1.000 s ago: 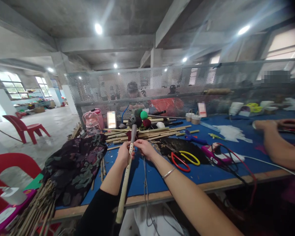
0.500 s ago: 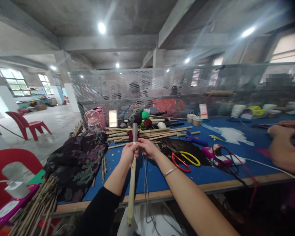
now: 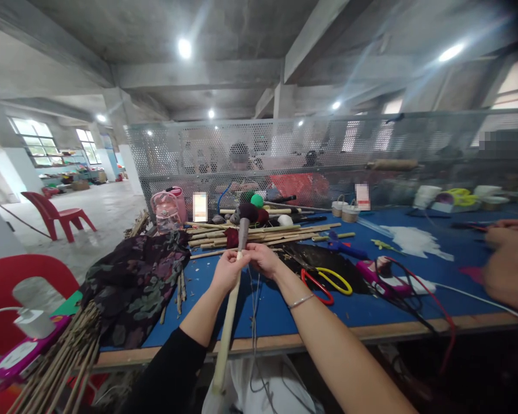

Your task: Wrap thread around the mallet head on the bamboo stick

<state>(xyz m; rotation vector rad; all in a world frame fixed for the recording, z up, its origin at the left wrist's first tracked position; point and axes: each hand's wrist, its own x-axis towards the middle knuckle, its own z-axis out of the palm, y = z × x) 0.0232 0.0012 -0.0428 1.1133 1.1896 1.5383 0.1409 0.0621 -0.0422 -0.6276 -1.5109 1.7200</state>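
Near the middle of the head view, a long pale bamboo-like stick (image 3: 227, 333) slants from over the table edge up through my fingers. Grey wrapping (image 3: 243, 232) covers its far end. My left hand (image 3: 227, 271) is closed around the stick just below the wrapping. Beside it, my right hand (image 3: 263, 260) pinches at the wrapping's lower edge; what lies between its fingertips is too small to see. Thin grey yarn (image 3: 254, 313) hangs from below the hands over the table edge towards a white bag (image 3: 280, 385).
Behind my hands lie several sticks (image 3: 285, 234) and yarn balls (image 3: 256, 200). Scissors (image 3: 323, 284) with red and yellow handles and a purple power strip (image 3: 371, 275) lie right. Dark patterned cloth (image 3: 133, 293) covers the left. Another person's hand (image 3: 507, 261) is far right.
The stick's wrapped end has shifted slightly right, and its near end slightly left. Both hands stay at the wrapping's lower edge. The whole view has shifted a little.
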